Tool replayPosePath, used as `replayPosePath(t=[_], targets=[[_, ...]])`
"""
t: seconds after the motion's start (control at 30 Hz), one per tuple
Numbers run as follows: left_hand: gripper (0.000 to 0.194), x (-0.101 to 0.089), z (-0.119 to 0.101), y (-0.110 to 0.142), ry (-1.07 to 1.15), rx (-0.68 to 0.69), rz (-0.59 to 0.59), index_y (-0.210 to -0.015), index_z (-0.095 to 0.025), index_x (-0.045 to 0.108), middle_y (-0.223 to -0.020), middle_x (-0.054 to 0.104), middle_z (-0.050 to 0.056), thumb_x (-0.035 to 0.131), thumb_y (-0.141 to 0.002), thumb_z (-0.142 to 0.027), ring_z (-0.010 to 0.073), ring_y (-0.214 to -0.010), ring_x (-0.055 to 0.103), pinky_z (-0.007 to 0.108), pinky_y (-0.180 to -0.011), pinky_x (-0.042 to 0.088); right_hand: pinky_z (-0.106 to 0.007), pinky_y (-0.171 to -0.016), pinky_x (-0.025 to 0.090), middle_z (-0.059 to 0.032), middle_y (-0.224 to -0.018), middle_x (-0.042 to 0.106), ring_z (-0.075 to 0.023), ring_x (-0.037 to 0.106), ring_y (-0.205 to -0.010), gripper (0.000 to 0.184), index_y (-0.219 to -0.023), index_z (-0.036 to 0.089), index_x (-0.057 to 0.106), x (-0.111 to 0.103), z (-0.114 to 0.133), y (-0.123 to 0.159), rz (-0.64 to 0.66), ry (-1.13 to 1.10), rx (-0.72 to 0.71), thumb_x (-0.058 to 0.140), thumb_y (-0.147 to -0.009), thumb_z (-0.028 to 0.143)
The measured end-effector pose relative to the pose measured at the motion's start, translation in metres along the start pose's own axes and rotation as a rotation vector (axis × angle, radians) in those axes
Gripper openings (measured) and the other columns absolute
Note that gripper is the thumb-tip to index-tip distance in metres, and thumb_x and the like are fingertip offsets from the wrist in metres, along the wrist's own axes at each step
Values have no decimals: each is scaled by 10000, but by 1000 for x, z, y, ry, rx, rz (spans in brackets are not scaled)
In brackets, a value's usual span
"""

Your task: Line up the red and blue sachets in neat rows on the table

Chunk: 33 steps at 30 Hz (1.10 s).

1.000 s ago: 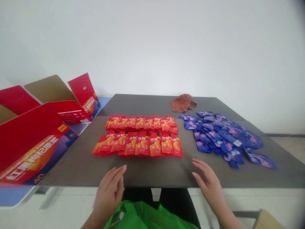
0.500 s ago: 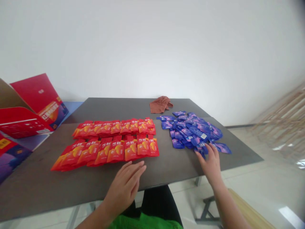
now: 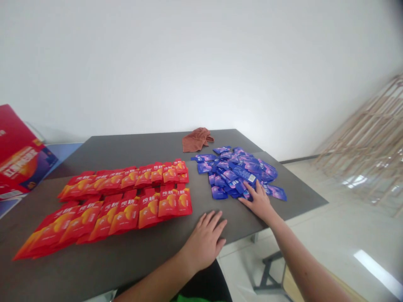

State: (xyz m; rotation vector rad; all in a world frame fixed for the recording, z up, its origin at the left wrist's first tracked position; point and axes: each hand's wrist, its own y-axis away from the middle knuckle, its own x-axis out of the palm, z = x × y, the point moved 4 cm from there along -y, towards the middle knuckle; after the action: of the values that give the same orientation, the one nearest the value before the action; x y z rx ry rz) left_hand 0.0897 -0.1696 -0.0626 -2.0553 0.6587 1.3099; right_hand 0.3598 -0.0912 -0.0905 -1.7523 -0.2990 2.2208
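Note:
My right hand [image 3: 258,199] lies with spread fingers on the near edge of a loose pile of blue sachets [image 3: 239,170] on the dark table [image 3: 132,147]. Nothing is gripped in it that I can see. My left hand [image 3: 206,241] rests flat and open on the table's front edge, just right of two neat rows of red and orange sachets [image 3: 126,197].
A crumpled brown cloth [image 3: 195,139] lies at the back of the table behind the blue pile. An open red carton [image 3: 19,157] stands at the far left. Pale wooden frames [image 3: 371,134] lean at the right, over a shiny floor.
The view has swung to the right. My right hand has reached forward onto the blue pile, and my left hand has slid right along the table's edge.

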Motion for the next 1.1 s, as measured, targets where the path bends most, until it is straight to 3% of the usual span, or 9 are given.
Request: replayPosePath(t=[0.23,0.43,0.57,0.77,0.9,1.0,1.1], targets=[[430,9,0,1,-46,-16,7,-1346,-243,541,-1490,462,69,459,-959,-411,269,-1374,402,472,-1128,334,-640,-990,393,-143,-1578,252,-455,272,-1402,690,-1449,350,426,11,-3,-38,86,34,-93,641,-823,543],[427,10,-2,0,-83,-8,-2,-1345,-240,548,-1480,472,75,464,-957,-397,273,-1364,412,473,-1117,339,-640,-966,420,-145,-1559,294,-457,301,-1382,684,-1442,335,438,15,9,-63,65,25,-57,648,-821,532],[415,9,-2,2,-76,-10,1,-1326,-233,564,-1461,495,80,462,-959,-399,276,-1352,430,472,-1112,354,-617,-954,443,-159,-1553,294,-440,353,-1350,672,-1451,293,428,7,20,-57,-1,34,-29,617,-844,510],[410,0,-4,1,-9,-23,-9,-1362,-271,519,-1500,449,50,448,-966,-350,260,-1371,406,505,-1161,285,-547,-926,482,-187,-1536,314,-405,472,-1255,628,-1434,234,450,-17,28,-20,-104,110,-38,569,-877,497],[503,0,-9,-22,-3,-116,-43,-1428,-230,451,-1542,374,103,479,-943,-361,314,-1386,381,523,-1138,315,-510,-972,462,-185,-1481,411,-372,509,-1240,618,-1436,210,447,-20,26,-10,-49,131,-50,540,-897,497],[624,10,-7,-52,-25,-255,-37,-1450,-89,413,-1526,346,233,503,-920,-407,397,-1380,367,549,-1110,335,-482,-948,481,-205,-1431,471,-362,550,-1208,667,-1449,192,429,-12,25,-16,71,150,-77,516,-897,555],[661,23,-2,-79,-26,-321,-18,-1424,3,421,-1505,337,297,494,-923,-421,409,-1391,344,527,-1126,316,-472,-926,492,-225,-1435,460,-369,565,-1196,705,-1468,205,406,-5,26,-31,153,206,-110,511,-889,591]])
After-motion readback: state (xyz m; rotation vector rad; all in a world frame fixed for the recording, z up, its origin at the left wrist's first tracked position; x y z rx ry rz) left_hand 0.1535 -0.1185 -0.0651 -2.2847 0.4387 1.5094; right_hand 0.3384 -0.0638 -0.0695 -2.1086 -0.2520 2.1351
